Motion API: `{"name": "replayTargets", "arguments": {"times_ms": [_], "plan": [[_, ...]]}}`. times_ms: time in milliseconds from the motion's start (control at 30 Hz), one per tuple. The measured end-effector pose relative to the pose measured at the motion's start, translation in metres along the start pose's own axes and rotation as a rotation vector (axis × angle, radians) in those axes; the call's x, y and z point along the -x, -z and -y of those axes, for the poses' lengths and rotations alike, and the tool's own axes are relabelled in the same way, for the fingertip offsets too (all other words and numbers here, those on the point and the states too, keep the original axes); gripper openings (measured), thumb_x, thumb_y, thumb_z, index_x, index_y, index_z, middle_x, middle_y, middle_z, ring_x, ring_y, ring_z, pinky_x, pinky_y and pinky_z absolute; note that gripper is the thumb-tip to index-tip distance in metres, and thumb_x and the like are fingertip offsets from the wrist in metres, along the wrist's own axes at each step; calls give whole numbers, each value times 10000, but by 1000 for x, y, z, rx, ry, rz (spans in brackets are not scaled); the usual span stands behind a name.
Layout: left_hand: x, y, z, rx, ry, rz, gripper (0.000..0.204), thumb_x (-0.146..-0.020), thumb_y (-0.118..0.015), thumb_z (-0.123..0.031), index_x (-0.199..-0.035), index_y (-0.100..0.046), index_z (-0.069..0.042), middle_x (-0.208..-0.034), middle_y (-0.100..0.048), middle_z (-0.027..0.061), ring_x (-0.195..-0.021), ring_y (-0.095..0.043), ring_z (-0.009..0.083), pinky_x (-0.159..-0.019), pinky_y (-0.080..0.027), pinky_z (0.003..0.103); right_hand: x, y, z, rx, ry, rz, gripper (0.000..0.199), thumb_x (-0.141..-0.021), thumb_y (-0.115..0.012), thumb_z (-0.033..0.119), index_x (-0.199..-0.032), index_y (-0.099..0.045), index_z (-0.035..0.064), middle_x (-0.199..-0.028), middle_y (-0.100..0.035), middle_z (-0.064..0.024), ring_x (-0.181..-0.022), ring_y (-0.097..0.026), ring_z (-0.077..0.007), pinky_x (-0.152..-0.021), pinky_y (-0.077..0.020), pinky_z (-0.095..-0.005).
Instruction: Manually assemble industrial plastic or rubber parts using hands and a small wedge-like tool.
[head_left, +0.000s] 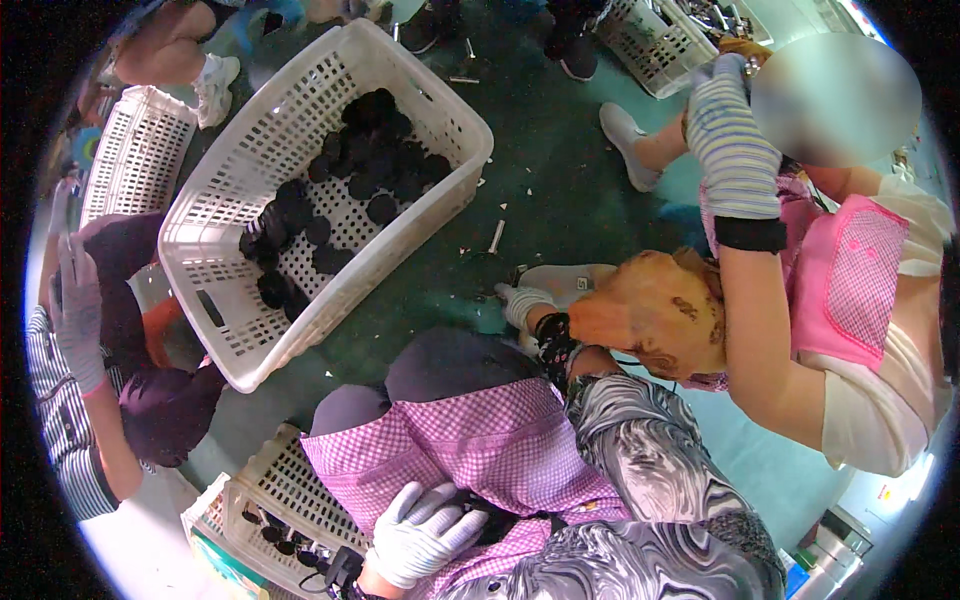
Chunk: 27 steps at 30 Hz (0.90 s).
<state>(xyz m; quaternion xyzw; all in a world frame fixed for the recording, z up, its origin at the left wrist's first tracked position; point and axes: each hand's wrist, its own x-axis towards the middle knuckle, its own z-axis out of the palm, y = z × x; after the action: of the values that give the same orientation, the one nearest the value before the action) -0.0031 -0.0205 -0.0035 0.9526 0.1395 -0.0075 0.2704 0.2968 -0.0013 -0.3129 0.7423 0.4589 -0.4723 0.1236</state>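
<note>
My left hand (427, 533), in a white knit glove, lies over my pink checked apron (490, 430) with its fingers apart. Its fingertips rest beside a black item (488, 517) in my lap whose kind I cannot make out. My right hand (524, 304), gloved in white too, reaches down past my knee close to the green floor. Its fingers are curled together, and what they hold, if anything, is too small to name. A large white perforated crate (345, 310) stands ahead of my knees, with a heap of black round parts (380, 140) in it.
At the right a co-worker in a pink apron (850, 280) raises a striped gloved hand (735, 135). Another person's gloved hand (77, 310) shows at the left. Further crates stand at lower left (285, 465), far left (140, 150) and top right (655, 45). A metal pin (497, 237) lies on the floor.
</note>
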Motion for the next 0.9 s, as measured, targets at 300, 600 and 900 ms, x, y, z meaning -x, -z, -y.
{"name": "replayTargets", "arguments": {"times_ms": [300,600,900], "plan": [[1,7,2,-33,-12,49,294,-638,-546,-244,-924,-595,-290,-795,-567,-78,-910,-564,129,-750,-398,348,13,-3,25,223,43,-164,308,-865,-373,176,-1138,-504,118,-1021,-602,-145,-943,-588,-297,-764,-462,-423],[-2,11,1,-2,-54,66,390,-631,-547,-231,-1015,-589,-289,-823,-576,-74,-922,-563,141,-770,-404,340,22,2,16,-8,-4,-275,348,-778,-554,263,-1103,-530,142,-965,-605,-164,-917,-570,-336,-767,-448,-432],[9,9,3,4,-46,22,388,-645,-517,-195,-1028,-573,-220,-869,-559,-56,-964,-546,145,-865,-398,309,45,21,34,-239,8,-397,315,-708,-620,230,-983,-558,88,-929,-595,-187,-907,-557,-346,-773,-448,-425]]}}
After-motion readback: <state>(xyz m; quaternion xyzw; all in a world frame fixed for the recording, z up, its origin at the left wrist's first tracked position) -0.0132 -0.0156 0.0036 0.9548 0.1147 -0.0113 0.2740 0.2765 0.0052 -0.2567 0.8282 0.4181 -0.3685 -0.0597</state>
